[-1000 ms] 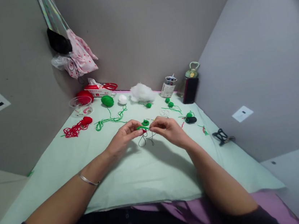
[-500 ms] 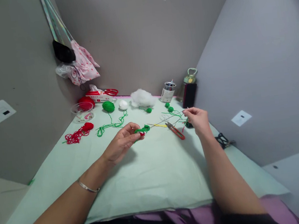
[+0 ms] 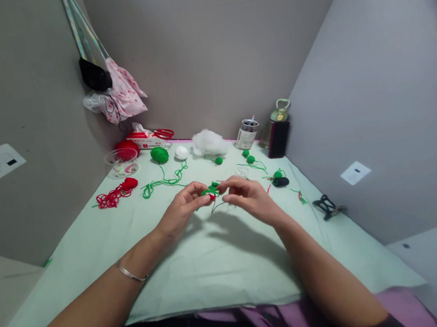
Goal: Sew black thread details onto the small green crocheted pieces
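Between thumb and fingers, my left hand (image 3: 184, 206) pinches a small green and red crocheted piece (image 3: 211, 192) above the middle of the table. My right hand (image 3: 249, 197) is bent in close at the piece's right side, thumb and fingers drawn together. What its fingertips hold is too small to make out. A dark thread (image 3: 216, 206) loops below the piece, between the hands. The orange-handled snips and the yellow tool are hidden behind my right hand.
Red yarn (image 3: 116, 193), a green yarn ball (image 3: 159, 155), a white ball (image 3: 181, 152) and white stuffing (image 3: 210, 142) lie farther back. A can (image 3: 247, 134), a phone (image 3: 278, 138) and small green balls stand or lie at the right; black scissors (image 3: 328, 207) rest near the right wall.
My right hand has come from the far right to beside the crocheted piece. The thread, stretched taut before, now hangs slack in a loop. My left hand still holds the piece.
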`<state>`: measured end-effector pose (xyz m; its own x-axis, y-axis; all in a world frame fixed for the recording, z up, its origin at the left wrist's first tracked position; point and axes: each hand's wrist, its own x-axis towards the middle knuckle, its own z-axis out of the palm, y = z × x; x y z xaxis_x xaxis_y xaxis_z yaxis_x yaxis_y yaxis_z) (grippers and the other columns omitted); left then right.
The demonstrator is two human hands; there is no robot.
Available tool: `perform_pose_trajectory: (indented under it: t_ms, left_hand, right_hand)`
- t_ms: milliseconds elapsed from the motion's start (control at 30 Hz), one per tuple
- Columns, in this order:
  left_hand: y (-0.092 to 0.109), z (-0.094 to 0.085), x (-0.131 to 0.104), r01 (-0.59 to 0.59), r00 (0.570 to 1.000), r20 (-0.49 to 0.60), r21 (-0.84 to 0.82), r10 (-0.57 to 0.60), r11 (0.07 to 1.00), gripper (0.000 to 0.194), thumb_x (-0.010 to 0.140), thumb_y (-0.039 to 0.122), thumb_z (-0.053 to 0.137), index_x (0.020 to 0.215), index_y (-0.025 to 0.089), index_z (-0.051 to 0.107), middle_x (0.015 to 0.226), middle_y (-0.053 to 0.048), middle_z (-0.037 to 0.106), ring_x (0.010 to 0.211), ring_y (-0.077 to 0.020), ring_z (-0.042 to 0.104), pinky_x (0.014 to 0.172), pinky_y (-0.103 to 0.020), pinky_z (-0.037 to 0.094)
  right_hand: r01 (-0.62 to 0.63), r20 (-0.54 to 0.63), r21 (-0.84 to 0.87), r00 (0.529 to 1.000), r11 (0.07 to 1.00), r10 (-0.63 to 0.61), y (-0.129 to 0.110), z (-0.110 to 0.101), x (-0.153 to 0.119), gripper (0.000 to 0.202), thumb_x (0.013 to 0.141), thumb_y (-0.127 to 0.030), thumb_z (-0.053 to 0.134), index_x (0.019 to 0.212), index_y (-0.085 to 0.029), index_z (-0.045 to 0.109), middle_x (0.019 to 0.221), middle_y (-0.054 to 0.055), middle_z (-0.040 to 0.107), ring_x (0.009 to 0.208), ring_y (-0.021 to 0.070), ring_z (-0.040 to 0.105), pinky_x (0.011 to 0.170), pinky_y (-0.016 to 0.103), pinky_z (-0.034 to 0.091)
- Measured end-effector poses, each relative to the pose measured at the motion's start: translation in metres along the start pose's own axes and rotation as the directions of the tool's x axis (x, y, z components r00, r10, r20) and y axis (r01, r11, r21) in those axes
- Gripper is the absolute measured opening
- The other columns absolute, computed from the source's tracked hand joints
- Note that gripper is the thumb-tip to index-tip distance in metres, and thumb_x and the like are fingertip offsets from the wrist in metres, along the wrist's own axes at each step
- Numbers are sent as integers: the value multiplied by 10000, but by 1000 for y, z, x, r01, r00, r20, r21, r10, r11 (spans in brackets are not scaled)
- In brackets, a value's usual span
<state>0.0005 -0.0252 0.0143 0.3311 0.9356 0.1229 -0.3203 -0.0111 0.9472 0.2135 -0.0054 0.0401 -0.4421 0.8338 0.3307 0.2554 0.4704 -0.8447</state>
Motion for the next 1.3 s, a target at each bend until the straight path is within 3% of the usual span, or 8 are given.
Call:
perform_pose_trajectory:
  t_ms: [100,267,400,500,767,933,1200,1300]
  left_hand:
    - [-5,-1,1,1,1000,11,77,-1,997,188,861,342,709,956,198,634,903,-13,622,894,-153,575,852,-285,419]
    - [-9,-2,-1,-117,992,-10,325,127,939,439,798,326,782,1192,264,597,935,-13,633,948,-189,598,878,-312,431]
    - [-11,-3,-2,-255,951,9,586,309,769,197,878,314,691,1065,251,690,1020,-48,662,989,-210,589,902,-327,414]
    - [-12,-5,-1,-270,944,18,613,328,743,150,923,320,625,1014,234,708,979,-48,659,961,-204,584,874,-321,420]
    - [-9,-6,2,-155,972,-63,548,225,822,167,897,360,643,899,193,663,921,-24,621,881,-175,573,826,-300,425]
    - [-8,-4,1,-155,979,-22,561,202,813,182,901,377,639,900,196,656,921,-18,607,887,-171,570,813,-290,416]
    - [-12,-5,2,29,999,12,261,-33,965,242,904,436,635,965,202,612,878,1,633,859,-159,602,838,-299,426]
    - [-12,-7,3,57,997,-66,325,-38,944,259,891,453,646,952,202,620,811,1,637,821,-163,580,801,-301,405]
  right_hand:
    - [-54,20,18,998,998,54,-4,14,-2,226,883,-385,681,852,-164,715,788,20,628,691,119,510,627,258,393]
    - [-333,144,383,943,862,300,9,10,2,342,848,-453,705,723,-146,623,647,-21,539,557,77,396,554,241,301]
    - [-489,301,532,873,691,385,18,9,5,372,763,-433,785,677,-145,566,627,-32,500,524,60,349,526,233,252]
    - [-532,361,540,847,652,391,21,12,5,370,760,-432,789,694,-141,570,662,-19,516,533,57,341,526,231,241]
    - [-264,92,194,964,945,250,10,13,1,407,882,-554,622,830,-152,655,673,-18,496,631,108,409,604,258,317]
    - [-252,49,100,967,962,249,3,22,0,338,800,-489,717,785,-161,635,664,-26,486,621,112,394,571,257,285]
    - [-289,230,201,943,936,242,9,13,-1,242,900,-373,601,825,-151,662,744,11,574,666,119,460,646,271,374]
    - [-181,98,22,979,983,178,13,7,0,225,924,-270,516,1054,-168,669,897,43,658,719,131,511,680,279,416]
